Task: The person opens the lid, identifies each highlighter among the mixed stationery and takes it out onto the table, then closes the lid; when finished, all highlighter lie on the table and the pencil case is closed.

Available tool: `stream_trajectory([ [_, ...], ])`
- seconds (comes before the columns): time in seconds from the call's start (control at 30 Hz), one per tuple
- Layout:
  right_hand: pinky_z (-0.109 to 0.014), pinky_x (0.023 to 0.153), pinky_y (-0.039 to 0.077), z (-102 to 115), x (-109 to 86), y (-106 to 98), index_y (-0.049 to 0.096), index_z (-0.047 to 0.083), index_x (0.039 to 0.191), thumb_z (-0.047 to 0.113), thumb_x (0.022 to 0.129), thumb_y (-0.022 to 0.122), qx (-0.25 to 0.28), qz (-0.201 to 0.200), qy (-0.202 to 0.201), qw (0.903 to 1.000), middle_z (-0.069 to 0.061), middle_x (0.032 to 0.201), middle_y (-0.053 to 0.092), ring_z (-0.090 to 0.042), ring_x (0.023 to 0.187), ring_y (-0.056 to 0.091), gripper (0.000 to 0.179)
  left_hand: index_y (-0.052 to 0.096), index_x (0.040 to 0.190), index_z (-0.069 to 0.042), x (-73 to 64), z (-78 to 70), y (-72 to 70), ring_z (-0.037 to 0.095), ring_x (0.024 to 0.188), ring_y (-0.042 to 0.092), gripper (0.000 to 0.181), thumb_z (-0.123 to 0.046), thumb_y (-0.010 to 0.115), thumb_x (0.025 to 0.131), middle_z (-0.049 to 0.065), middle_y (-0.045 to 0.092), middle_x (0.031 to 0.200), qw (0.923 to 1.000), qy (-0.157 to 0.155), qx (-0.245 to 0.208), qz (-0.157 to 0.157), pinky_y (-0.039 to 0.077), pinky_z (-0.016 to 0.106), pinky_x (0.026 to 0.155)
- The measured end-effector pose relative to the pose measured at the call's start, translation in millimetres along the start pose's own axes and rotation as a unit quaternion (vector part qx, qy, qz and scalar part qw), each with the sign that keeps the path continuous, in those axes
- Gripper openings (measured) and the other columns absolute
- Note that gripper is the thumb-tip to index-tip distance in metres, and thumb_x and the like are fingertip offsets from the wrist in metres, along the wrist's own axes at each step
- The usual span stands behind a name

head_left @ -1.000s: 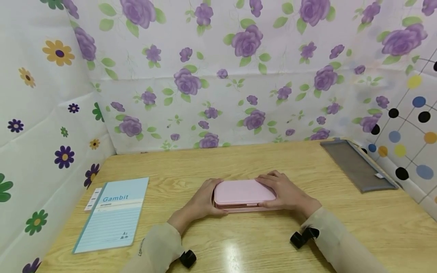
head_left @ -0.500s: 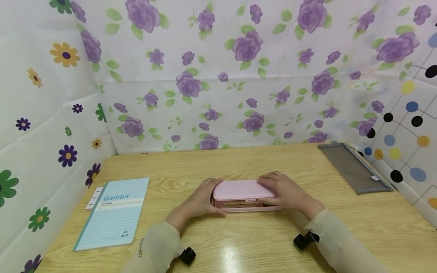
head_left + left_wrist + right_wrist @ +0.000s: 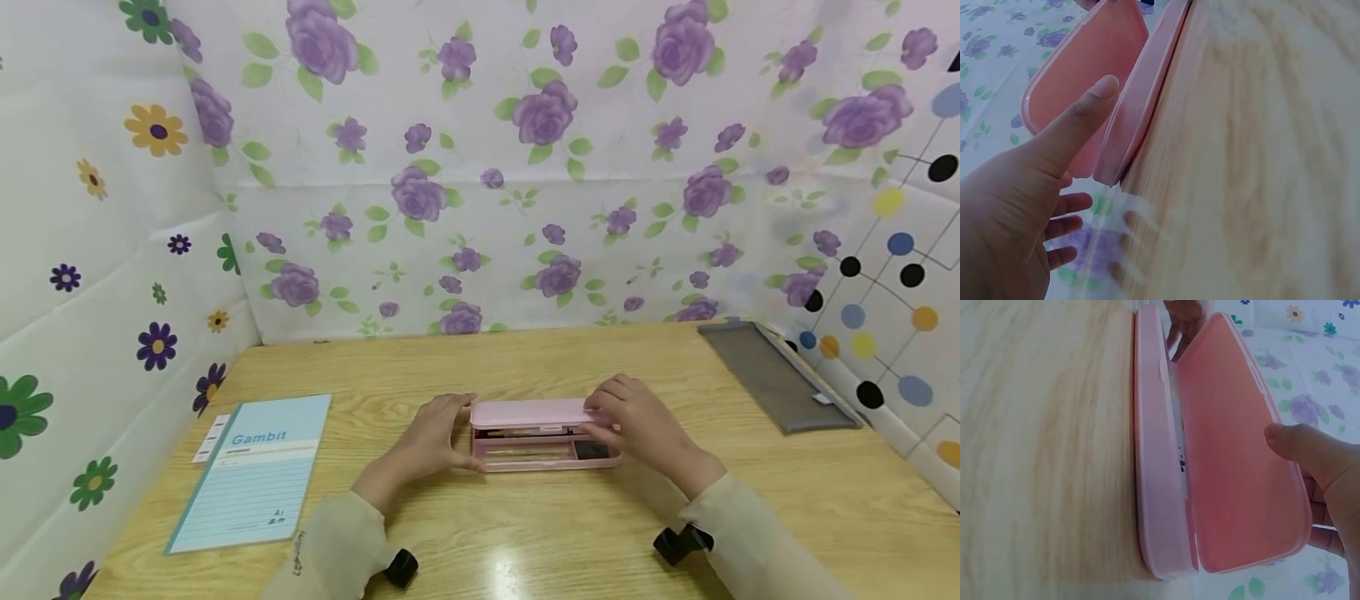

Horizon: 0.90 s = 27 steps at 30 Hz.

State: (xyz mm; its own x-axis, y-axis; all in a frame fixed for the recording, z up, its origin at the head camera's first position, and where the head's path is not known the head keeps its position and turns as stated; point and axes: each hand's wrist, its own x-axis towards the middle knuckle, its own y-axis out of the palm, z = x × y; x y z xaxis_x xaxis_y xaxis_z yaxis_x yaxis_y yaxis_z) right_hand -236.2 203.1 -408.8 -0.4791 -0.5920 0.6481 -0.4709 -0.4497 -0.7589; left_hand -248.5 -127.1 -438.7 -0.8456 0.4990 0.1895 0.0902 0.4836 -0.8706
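A pink pencil case (image 3: pixel 480 465) lies on the wooden table between both hands, its lid (image 3: pixel 525 412) tilted partway up. With the thumb on the lid's rim and fingers behind it, my right hand (image 3: pixel 1329 469) pinches the right part of the lid. My left hand (image 3: pixel 420 442) stays at the case's left end, its thumb stretched along the end and the other fingers loosely spread, as the left wrist view shows. Inside the case, thin stick-like items (image 3: pixel 525 453) lie in the front compartment and a dark block (image 3: pixel 592 450) sits at the right.
A light blue notebook (image 3: pixel 262 475) lies on the left of the table, over a white paper (image 3: pixel 212 439). At the far right rests a grey mesh pouch (image 3: pixel 776 375). Flower-print sheets (image 3: pixel 495 242) rise behind and beside the table (image 3: pixel 570 542).
The right hand has raised the front of the lid, opening the case and exposing its contents. The left hand's fingers have drawn slightly left, away from the lid.
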Motion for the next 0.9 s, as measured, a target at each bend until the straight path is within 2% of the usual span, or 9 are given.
stream_trajectory([
  [0.07, -0.034, 0.069, 0.049, -1, 1.3, -1, 0.067, 0.011, 0.085, 0.038, 0.088, 0.069, -0.007, -0.024, -0.009, 0.9996, 0.000, 0.084, 0.065, -0.016, 0.079, 0.055, 0.027, 0.042, 0.143, -0.005, -0.7, -0.6, 0.7, 0.035, 0.134, 0.042, 0.106, -0.053, 0.085, 0.060, 0.015, 0.050, 0.141, 1.0000, -0.009, 0.001, -0.004, 0.032, 0.055, 0.112],
  [0.2, -0.034, 0.065, 0.046, -2, 3.5, -1, 0.066, 0.010, 0.084, 0.032, 0.088, 0.070, -0.021, -0.058, -0.013, 0.9980, -0.001, 0.082, 0.064, -0.016, 0.076, 0.055, 0.022, 0.044, 0.142, -0.004, -2.2, 0.0, 2.6, 0.036, 0.135, 0.040, 0.103, -0.055, 0.084, 0.061, 0.017, 0.047, 0.142, 0.9996, -0.025, 0.011, 0.001, 0.031, 0.055, 0.113],
  [0.33, -0.036, 0.067, 0.046, -1, 5.9, -1, 0.066, 0.010, 0.083, 0.020, 0.078, 0.079, -0.029, -0.072, 0.006, 0.9970, -0.002, 0.083, 0.064, -0.019, 0.078, 0.056, 0.018, 0.046, 0.139, -0.004, -3.2, -0.3, 4.8, 0.035, 0.135, 0.040, 0.100, -0.057, 0.083, 0.062, 0.015, 0.049, 0.140, 0.9995, -0.028, 0.015, 0.002, 0.031, 0.053, 0.114],
  [0.47, -0.038, 0.068, 0.046, 0, 8.6, -1, 0.067, 0.011, 0.083, 0.013, 0.068, 0.084, -0.035, -0.085, 0.033, 0.9952, -0.003, 0.083, 0.065, -0.021, 0.078, 0.057, 0.023, 0.050, 0.135, -0.005, -4.1, -2.5, 6.5, 0.035, 0.131, 0.044, 0.092, -0.056, 0.081, 0.065, 0.014, 0.053, 0.135, 0.9998, -0.022, 0.002, -0.001, 0.033, 0.054, 0.113],
  [0.63, -0.038, 0.065, 0.046, 2, 12.8, 0, 0.067, 0.010, 0.082, 0.014, 0.068, 0.084, -0.057, -0.106, 0.065, 0.9907, -0.005, 0.083, 0.066, -0.022, 0.076, 0.057, 0.022, 0.051, 0.135, -0.005, -4.7, -4.5, 8.0, 0.035, 0.129, 0.046, 0.088, -0.056, 0.079, 0.068, 0.013, 0.055, 0.133, 0.9998, -0.017, 0.003, -0.002, 0.035, 0.053, 0.111],
  [0.77, -0.038, 0.067, 0.051, 2, 16.8, 3, 0.069, 0.008, 0.083, 0.011, 0.070, 0.083, -0.058, -0.119, 0.088, 0.9873, -0.006, 0.083, 0.066, -0.023, 0.076, 0.059, 0.019, 0.050, 0.136, -0.005, -3.9, -5.5, 7.6, 0.034, 0.129, 0.046, 0.089, -0.057, 0.077, 0.069, 0.013, 0.054, 0.134, 0.9998, -0.014, 0.014, 0.004, 0.035, 0.052, 0.111],
  [0.9, -0.037, 0.067, 0.055, -1, 21.3, 7, 0.071, 0.007, 0.085, 0.011, 0.073, 0.082, -0.055, -0.125, 0.105, 0.9850, -0.006, 0.084, 0.067, -0.022, 0.076, 0.061, 0.016, 0.050, 0.136, -0.005, -2.6, -7.5, 5.1, 0.034, 0.131, 0.045, 0.089, -0.059, 0.076, 0.070, 0.013, 0.053, 0.135, 0.9995, -0.013, 0.025, 0.012, 0.031, 0.052, 0.114],
])
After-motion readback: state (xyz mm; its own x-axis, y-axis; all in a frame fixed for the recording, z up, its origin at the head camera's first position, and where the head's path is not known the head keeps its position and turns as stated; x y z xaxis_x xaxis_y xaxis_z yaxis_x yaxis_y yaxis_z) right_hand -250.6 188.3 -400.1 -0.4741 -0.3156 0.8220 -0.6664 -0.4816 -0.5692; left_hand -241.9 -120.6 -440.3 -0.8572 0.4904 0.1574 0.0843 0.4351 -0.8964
